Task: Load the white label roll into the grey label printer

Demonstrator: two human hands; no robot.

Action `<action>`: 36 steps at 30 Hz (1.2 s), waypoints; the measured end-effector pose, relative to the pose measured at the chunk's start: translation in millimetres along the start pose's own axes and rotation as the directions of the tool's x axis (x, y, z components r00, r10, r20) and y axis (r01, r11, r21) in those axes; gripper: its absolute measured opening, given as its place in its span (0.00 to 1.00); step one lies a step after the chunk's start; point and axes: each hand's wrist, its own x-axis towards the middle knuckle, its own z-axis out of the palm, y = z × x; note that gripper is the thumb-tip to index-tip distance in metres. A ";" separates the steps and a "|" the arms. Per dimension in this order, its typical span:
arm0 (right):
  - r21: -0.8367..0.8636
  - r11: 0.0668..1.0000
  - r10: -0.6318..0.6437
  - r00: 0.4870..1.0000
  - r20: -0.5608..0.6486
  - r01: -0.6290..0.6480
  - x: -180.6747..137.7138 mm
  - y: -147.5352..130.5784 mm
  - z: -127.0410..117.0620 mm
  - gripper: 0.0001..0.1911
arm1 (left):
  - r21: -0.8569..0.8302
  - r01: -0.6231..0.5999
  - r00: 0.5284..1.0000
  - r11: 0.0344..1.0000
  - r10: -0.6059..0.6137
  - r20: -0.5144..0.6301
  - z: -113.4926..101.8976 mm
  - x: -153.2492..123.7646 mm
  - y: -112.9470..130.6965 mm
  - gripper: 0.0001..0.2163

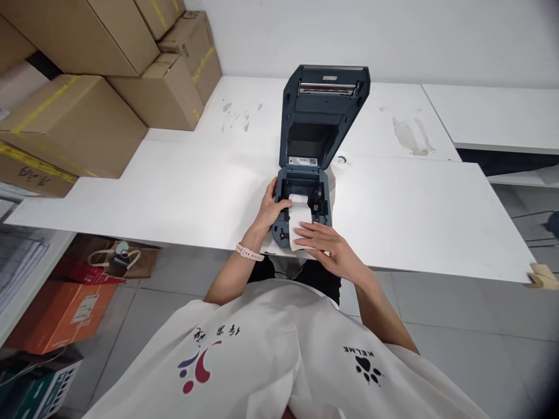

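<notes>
- Right hand point(332, 245) lies with fingers loosely spread on the paper strip point(299, 216), near the front edge of the desk point(406, 227).
- Left hand point(268, 213) straddles the left wall of the printer point(325, 196); I can't tell whether it pinches.
- I judge the paper strip light, easily creased: hold its side edges.
- Raised lid point(321, 112) beyond looks stiff.

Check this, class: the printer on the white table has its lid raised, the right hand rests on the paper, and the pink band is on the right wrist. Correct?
Wrong side: the head view shows the pink band on the left wrist. The printer on the white table does have its lid raised, and the right hand rests on the paper.
</notes>
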 end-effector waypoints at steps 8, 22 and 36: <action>-0.016 1.000 0.018 1.000 -0.012 -0.018 -5.4 1.4 7.7 0.20 | 0.043 0.000 1.000 0.999 0.000 -0.001 -0.5 3.4 -3.6 0.43; 0.007 0.999 0.049 0.996 0.077 -0.050 -9.9 -5.3 -0.7 0.23 | 0.003 -0.008 1.000 1.000 0.008 0.002 1.5 0.5 2.0 0.43; 0.391 0.895 0.377 0.833 -0.405 -0.215 199.3 68.3 -149.7 0.56 | -0.003 0.150 0.984 0.989 -0.149 0.094 -3.5 -102.4 1.0 0.50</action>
